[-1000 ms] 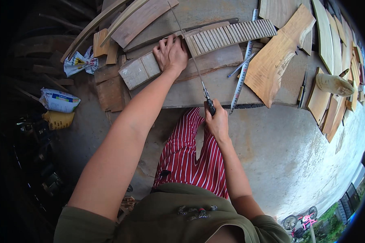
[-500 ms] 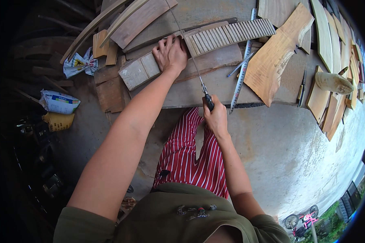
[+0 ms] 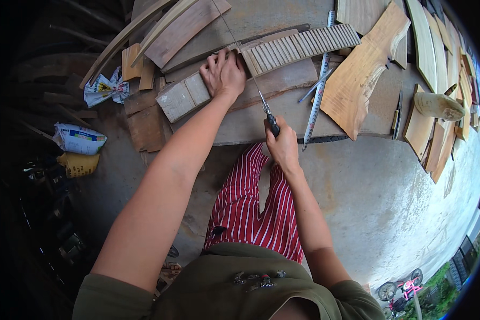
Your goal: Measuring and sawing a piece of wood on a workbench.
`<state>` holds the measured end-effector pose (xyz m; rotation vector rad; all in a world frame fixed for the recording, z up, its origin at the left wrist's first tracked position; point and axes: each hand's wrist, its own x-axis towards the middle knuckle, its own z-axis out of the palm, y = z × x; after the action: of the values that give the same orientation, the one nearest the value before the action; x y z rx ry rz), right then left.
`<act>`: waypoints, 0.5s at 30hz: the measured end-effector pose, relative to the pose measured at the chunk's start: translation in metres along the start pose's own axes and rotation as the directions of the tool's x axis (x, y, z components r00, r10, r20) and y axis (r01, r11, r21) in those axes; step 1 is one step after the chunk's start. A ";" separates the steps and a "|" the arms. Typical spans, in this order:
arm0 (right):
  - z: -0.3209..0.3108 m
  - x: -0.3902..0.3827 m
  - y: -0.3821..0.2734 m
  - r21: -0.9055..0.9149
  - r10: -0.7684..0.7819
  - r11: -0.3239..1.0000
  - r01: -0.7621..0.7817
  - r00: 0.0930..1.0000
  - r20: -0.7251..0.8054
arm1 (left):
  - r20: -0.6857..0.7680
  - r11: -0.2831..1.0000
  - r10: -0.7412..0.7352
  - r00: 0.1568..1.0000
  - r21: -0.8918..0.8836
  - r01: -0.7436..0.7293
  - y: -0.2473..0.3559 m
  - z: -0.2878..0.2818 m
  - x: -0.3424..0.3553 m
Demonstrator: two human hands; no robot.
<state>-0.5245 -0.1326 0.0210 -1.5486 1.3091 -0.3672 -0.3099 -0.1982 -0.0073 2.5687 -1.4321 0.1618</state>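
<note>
In my right hand (image 3: 281,143) is the black handle of a handsaw (image 3: 264,102). Its thin blade runs up and away, lying across a long pale wooden block beside my left hand. To the right of the blade, the block's top shows a row of many parallel saw cuts (image 3: 304,49). My left hand (image 3: 224,73) grips the block just left of the blade, its fingers bent over the far edge. The block's left end (image 3: 182,97) is greyish and carries a few lines. Beneath and around it lie flat brown boards (image 3: 282,82).
A white measuring tape (image 3: 316,101) and a blue pen (image 3: 314,87) lie right of the saw. Beyond them are a live-edge board (image 3: 357,80), a dark slim tool (image 3: 397,114) and a wooden mallet-like piece (image 3: 437,106). Bags (image 3: 80,138) stand at left; a pink bicycle (image 3: 408,288) is lower right.
The saw and my right hand have shifted slightly, up and to the left, along the blade's line. My left hand stays in place on the block.
</note>
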 end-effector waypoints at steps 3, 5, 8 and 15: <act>-0.015 -0.037 0.015 0.006 0.050 0.999 -0.050 0.999 0.002 | 0.051 1.000 -0.004 0.999 0.017 0.003 0.009 -0.010 0.000; -0.020 -0.046 0.014 -0.001 0.084 0.996 -0.084 0.996 0.020 | 0.072 1.000 -0.013 0.997 0.003 0.012 0.010 -0.012 0.002; -0.008 -0.027 0.010 -0.071 0.002 0.997 -0.002 1.000 -0.004 | 0.066 1.000 0.002 0.998 0.000 -0.002 0.010 -0.007 0.002; -0.016 -0.045 0.017 -0.067 0.031 0.997 -0.029 0.999 0.017 | 0.074 1.000 0.015 0.997 0.011 -0.016 0.005 -0.008 0.000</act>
<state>-0.5625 -0.0996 0.0303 -1.5823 1.3413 -0.2928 -0.3137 -0.1988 0.0016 2.5989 -1.4816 0.0789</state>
